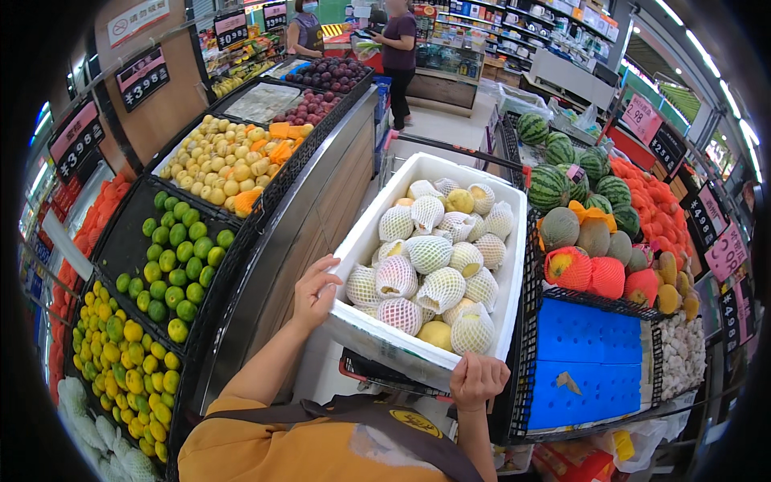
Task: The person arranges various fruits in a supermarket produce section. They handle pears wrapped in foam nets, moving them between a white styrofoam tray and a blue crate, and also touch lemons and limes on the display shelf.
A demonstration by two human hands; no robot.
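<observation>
A white foam box (pixel 517 259) full of pale yellow round fruit, most of it in foam netting sleeves, is in front of me above a shopping cart. My left hand (pixel 315 291) grips its left wall near the front corner, thumb over the rim. At the near right corner my right hand (pixel 479 381) has its fingers curled over the rim. One bare yellow fruit (pixel 459 200) lies near the far end, and a netted fruit (pixel 473 330) sits at the near right. Whether the cart bears the box's weight is hidden.
The cart's handle (pixel 458 150) crosses behind the box. Left stands a tiered bin with green citrus (pixel 174 259) and small yellow melons (pixel 223 159). On the right are watermelons (pixel 548 187) and a bin with a blue liner (pixel 587 343). Two people stand beyond, one in the aisle.
</observation>
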